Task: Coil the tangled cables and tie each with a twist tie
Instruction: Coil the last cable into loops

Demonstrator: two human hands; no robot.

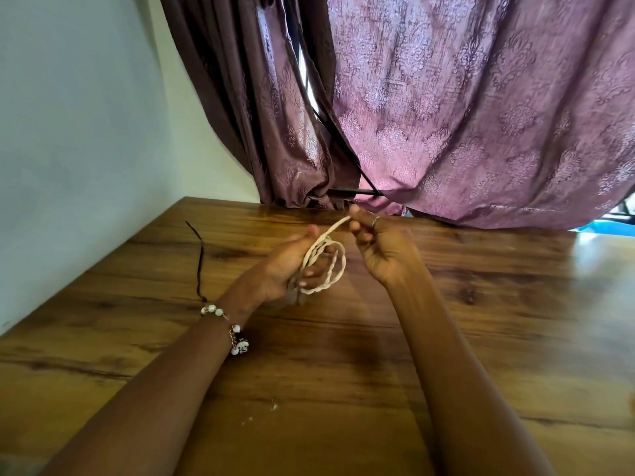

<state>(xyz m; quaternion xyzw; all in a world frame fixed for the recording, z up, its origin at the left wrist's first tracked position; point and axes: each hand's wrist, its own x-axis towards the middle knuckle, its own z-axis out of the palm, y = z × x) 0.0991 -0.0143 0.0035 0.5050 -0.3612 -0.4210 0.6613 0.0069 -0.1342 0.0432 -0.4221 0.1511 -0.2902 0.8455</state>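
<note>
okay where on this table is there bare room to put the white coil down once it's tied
Bare wood lies right of the right hand, out to the table edge, and near you between the forearms. Left of the left hand is tighter: a thin dark tie lies there.

cable (324, 261) end: hidden in right hand (381, 247) | coil's near side: hidden behind left hand (290, 269)

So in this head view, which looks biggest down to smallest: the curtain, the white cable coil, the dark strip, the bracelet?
1. curtain
2. white cable coil
3. dark strip and bracelet: too close to rank.
</note>
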